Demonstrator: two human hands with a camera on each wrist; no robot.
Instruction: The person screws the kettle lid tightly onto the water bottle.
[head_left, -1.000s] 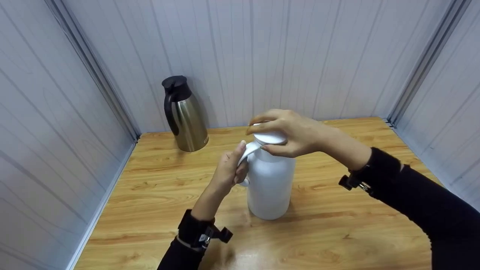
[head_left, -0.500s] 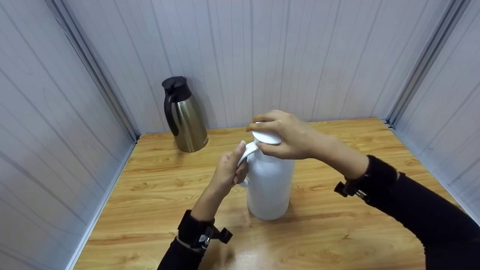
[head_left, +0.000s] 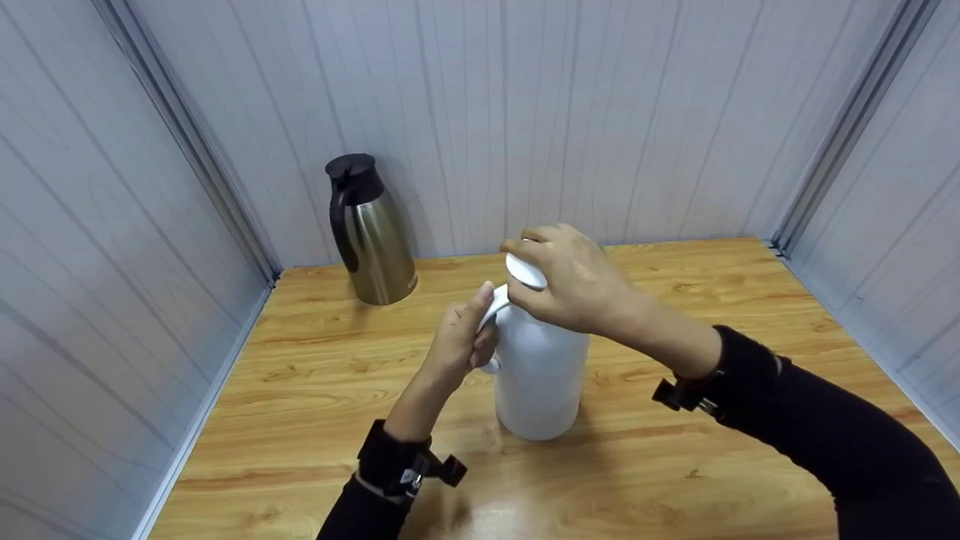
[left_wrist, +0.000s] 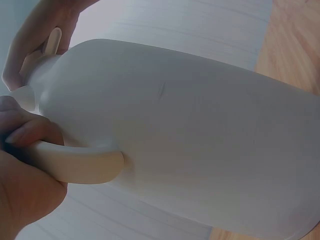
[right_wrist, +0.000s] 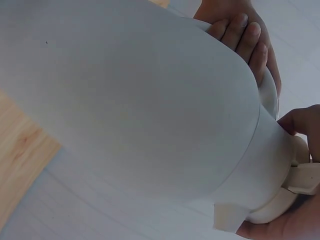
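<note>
Near the middle of the wooden tabletop (head_left: 675, 465) stands a white thermos jug (head_left: 540, 375), upright, with both hands on it. The left hand (head_left: 457, 341) is wrapped round the jug's handle (left_wrist: 80, 165) — fingers curled over it, thumb lying up along its top where it meets the neck. The right hand (head_left: 574, 281) sits on top of the jug, its fingers and thumb curled round the white lid (head_left: 525, 271) and gripping its rim; the right wrist view shows the lid (right_wrist: 280, 210) seated on the collar, with a fingertip at its edge. Both arms wear black sleeves with a strap and clip at each wrist. Well apart from the jug, at the back left corner against the pale panelled wall (head_left: 570, 112), stands a steel carafe (head_left: 371, 232) with a black lid and black handle, untouched.
</note>
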